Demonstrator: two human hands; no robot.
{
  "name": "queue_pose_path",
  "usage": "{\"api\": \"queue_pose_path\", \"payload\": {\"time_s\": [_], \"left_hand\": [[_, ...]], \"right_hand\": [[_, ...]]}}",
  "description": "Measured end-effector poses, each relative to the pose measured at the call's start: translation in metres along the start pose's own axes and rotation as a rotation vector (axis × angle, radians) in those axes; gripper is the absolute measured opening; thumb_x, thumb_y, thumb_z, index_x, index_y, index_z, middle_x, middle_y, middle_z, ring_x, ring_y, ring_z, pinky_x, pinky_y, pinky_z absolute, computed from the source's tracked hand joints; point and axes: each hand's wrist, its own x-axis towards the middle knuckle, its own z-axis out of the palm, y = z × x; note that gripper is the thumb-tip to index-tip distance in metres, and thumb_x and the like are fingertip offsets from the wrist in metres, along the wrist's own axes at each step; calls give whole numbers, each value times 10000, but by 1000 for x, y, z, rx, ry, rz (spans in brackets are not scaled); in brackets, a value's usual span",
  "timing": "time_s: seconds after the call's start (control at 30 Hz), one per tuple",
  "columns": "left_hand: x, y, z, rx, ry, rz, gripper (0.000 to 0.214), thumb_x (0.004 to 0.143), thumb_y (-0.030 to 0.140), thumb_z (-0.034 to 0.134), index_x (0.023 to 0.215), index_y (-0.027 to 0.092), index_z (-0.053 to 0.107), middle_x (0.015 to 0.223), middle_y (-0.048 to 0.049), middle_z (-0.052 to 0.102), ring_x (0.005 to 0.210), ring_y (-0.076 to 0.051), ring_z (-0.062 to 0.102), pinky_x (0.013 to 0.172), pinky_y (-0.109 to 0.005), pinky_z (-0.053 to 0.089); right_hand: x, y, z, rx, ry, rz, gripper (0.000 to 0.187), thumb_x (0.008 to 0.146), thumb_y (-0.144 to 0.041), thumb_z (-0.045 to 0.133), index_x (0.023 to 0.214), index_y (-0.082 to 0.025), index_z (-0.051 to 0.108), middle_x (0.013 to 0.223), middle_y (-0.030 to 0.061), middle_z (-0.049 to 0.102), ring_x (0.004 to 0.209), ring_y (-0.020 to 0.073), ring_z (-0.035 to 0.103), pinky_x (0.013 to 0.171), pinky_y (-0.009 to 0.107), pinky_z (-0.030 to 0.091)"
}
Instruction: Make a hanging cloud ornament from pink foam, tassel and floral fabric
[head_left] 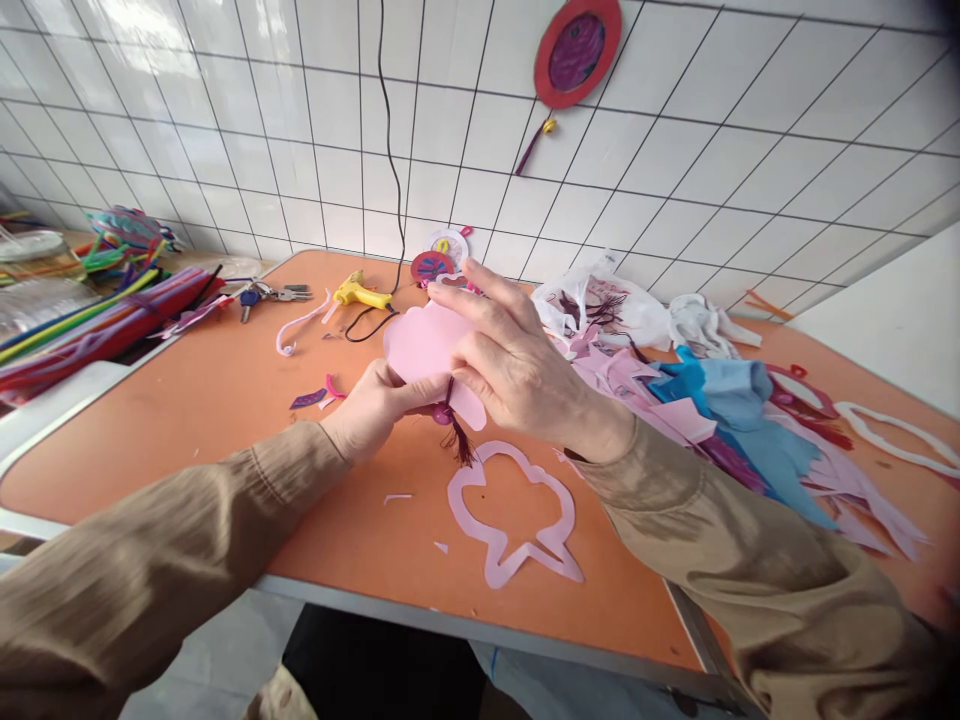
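Observation:
A pink paper cutout with a rounded, wavy edge is held up over the orange table. My left hand grips its lower left edge, thumb on top. On its right side my right hand has its thumb and bent fingers closed at the cutout, with the upper fingers stretched over it. The fingertips behind the paper are hidden. A dark tassel with a magenta bead hangs below the cutout, between my hands. Just beneath, a pink fish-shaped paper outline lies flat on the table.
A yellow glue gun with a black cord lies behind my left hand. Keys and bundled pipe cleaners are at left. Pink and blue scraps and a white plastic bag spread at right. A red round ornament hangs on the tiled wall.

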Motion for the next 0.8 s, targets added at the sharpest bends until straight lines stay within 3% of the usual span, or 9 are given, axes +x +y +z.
{"api": "queue_pose_path", "payload": {"time_s": [0.33,0.53,0.8], "left_hand": [[2,-1,1,-106,-24,-40,331,731,453,851,850,152,781,827,-69,740,707,-175,660,736,-346,552],[2,-1,2,-112,30,-9,325,723,453,858,796,153,757,803,-48,688,704,-155,609,725,-326,518],[2,0,5,-127,15,-7,388,694,483,873,868,149,779,857,-77,712,810,-194,641,713,-321,516]], "right_hand": [[-3,6,6,-79,67,-90,124,963,-230,524,845,-258,555,1493,37,557,1488,279,389,1193,569,396],[2,-2,-1,-30,-56,45,152,973,-270,494,971,-322,637,1479,-42,568,1517,278,348,1234,597,341],[3,-2,-1,-11,-50,45,179,963,-268,486,1026,-333,640,1478,-43,572,1512,285,361,1238,590,333]]}}
